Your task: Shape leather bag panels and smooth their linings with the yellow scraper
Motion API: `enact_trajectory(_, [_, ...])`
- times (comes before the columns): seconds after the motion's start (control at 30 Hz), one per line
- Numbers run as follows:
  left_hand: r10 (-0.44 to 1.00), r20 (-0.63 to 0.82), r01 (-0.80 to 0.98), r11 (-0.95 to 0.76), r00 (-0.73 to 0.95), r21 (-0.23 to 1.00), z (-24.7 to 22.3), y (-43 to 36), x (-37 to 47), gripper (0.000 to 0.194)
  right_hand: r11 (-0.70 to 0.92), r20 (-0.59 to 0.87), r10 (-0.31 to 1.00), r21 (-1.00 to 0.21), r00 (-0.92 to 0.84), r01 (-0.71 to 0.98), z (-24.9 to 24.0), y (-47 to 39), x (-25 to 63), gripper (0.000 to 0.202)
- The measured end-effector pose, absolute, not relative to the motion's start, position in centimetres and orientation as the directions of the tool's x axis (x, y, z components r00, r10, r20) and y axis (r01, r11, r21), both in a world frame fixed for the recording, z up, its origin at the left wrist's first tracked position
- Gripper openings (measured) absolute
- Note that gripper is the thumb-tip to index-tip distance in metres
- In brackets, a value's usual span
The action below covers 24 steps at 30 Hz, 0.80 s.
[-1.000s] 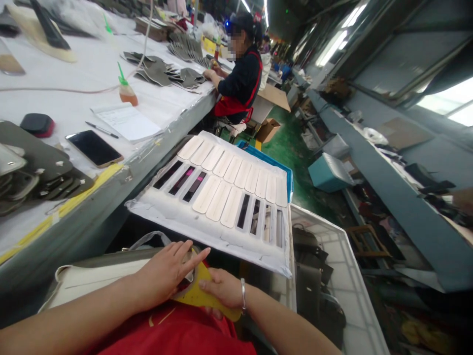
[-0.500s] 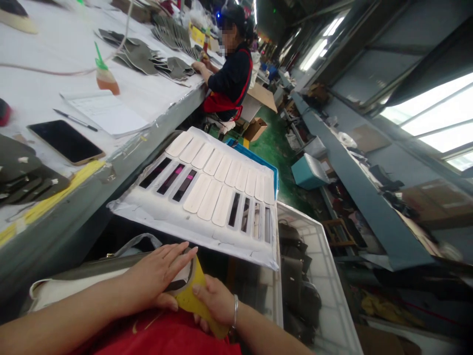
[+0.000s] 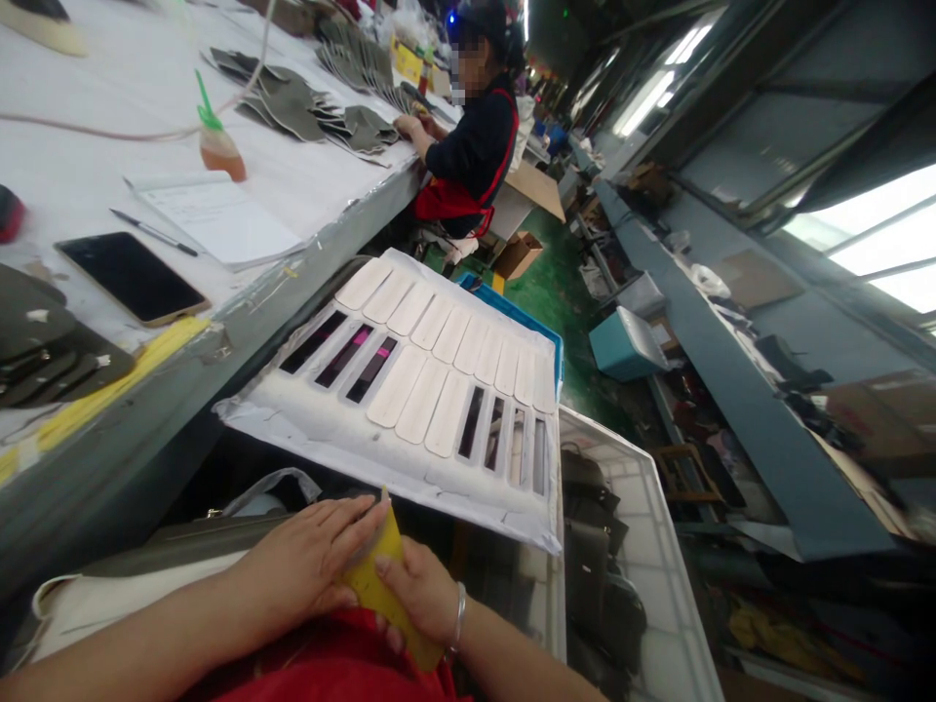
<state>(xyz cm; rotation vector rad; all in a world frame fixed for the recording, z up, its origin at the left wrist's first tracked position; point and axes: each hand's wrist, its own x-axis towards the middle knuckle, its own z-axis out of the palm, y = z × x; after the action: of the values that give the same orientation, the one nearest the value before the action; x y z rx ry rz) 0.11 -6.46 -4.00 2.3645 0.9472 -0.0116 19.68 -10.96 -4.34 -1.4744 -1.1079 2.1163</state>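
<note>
Low in the view, a yellow curved sheet is held close to the red apron. My right hand, with a bracelet at the wrist, is closed around its lower right part, thumb on top. My left hand is closed on the sheet's upper left edge, fingers pressed together over it and thumb tucked below. Whatever lies under those fingers is hidden. Behind my left forearm is a grey-green bag-like piece with a pale edge. Just beyond my hands stands a white-covered tray with rows of pale rounded strips and several dark slots.
To the left, a white-topped table bears a phone, a pen, a notepad, a green-tipped bottle and grey-green pieces. A white crate with dark bags stands at right. A co-worker sits at the table farther back.
The view has shifted slightly. My left fingers have settled over the dark, pale-rimmed part seen earlier beside the yellow sheet, now covered. My right hand keeps its hold.
</note>
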Motion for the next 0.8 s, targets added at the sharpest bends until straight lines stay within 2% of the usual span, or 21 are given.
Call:
enact_trajectory(0.13, [0.641,-0.213,0.639,-0.559,0.737,0.528,-3.7,-6.2,0.4,0.081,-0.622,-0.612,0.743,-0.781,-0.271,0.058,-4.6,-11.8,18.7,0.057])
enact_trajectory(0.23, [0.665,-0.215,0.656,-0.534,0.715,0.533,-3.2,-6.6,0.3,0.085,-0.627,-0.61,0.731,-0.777,-0.305,0.052,-3.6,-12.8,19.5,0.058])
enact_trajectory(0.3, [0.696,-0.197,0.673,-0.517,0.69,0.528,-2.9,-7.2,0.0,0.086,-0.614,-0.604,0.762,-0.789,-0.233,0.037,-2.6,-13.8,20.7,0.057])
enact_trajectory(0.43, [0.734,-0.161,0.702,-0.526,0.66,0.48,-2.7,-8.3,-0.9,0.081,-0.479,-0.487,0.872,-0.868,0.041,-0.129,-1.4,-15.7,22.4,0.048])
enact_trajectory(0.67, [0.801,-0.151,0.783,-0.496,0.58,0.377,-2.8,-9.4,0.0,0.08,-0.203,-0.294,0.937,-0.897,0.187,-0.393,-1.8,-14.3,17.5,0.041])
enact_trajectory(0.8, [0.809,-0.127,0.785,-0.499,0.574,0.367,-2.8,-9.8,0.2,0.078,-0.078,-0.19,0.946,-0.919,0.262,-0.385,-1.6,-12.3,15.0,0.045])
